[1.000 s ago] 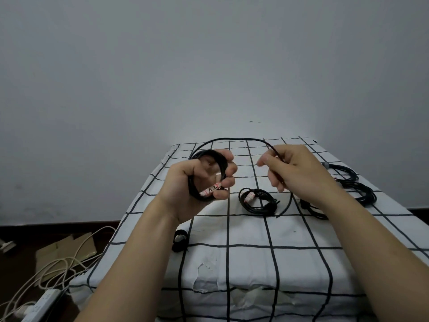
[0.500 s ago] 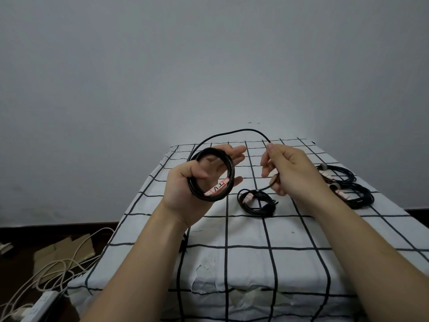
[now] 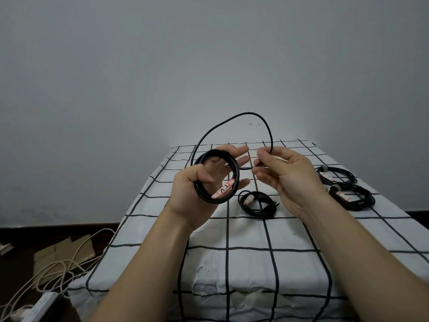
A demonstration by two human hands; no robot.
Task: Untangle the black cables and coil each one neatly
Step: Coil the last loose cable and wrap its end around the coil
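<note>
A: Position of the black cable being wound?
B: Raised above the far half of the table point(image 3: 255, 240), shared between both grips. Wound portion, the coil point(image 3: 236, 175), ringed round the left grip point(image 3: 197, 189), palm toward the camera. Thumb hooked through the ring and clamped on its lower left, fingers extended behind it. White-and-red label point(image 3: 224, 190) on the ring's lower right.

A: And the unwound portion?
B: Loose strand point(image 3: 232, 118) arched up from the coil's upper left, over the gap between the grips, then down into the right grip point(image 3: 285, 180). Pinched there at the fingertips, other fingers loosely bent. A short level run of cable from the coil's right side to those same fingertips.

A: Elsewhere on the table?
B: Small coil point(image 3: 267, 206) flat on the checked cloth, just below and between the two grips. Near the right edge, a far coil point(image 3: 336, 168) and a near coil point(image 3: 359, 202), close together; touching or apart, impossible to tell. Labels on all three.

A: Off the table?
B: On the floor at left, white cords point(image 3: 79, 249), a power strip point(image 3: 43, 303), cardboard point(image 3: 67, 251).
</note>
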